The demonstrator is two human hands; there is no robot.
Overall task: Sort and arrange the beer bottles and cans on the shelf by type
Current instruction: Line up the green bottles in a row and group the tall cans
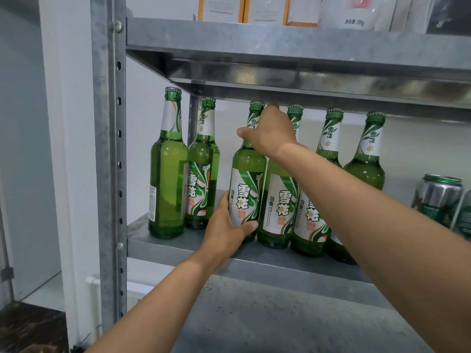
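Held bottle (248,171): green glass, capped, pale liquid inside; third from left in the shelf (193,247) row.
Left hand (226,225): clamped round its lower body.
Right hand (267,131): clamped round its neck.
Cans (438,200): far right.

A single wide-angle camera, worn on the person's head, faces a metal shelf (280,266) from close by, looking forward and a little down. Its height lies between two boards: the upper board (280,42) shows its underside, while the board carrying the bottles shows its top. The upright post (108,149) stands at the left, and the boards slope down toward the right of the frame, bent somewhat by the lens. Both forearms enter from the bottom edge and stretch into the scene. The left grip (226,225) and right grip (267,133) hold one bottle (246,189) near the centre. The cans (438,200) are cut off by the right edge.
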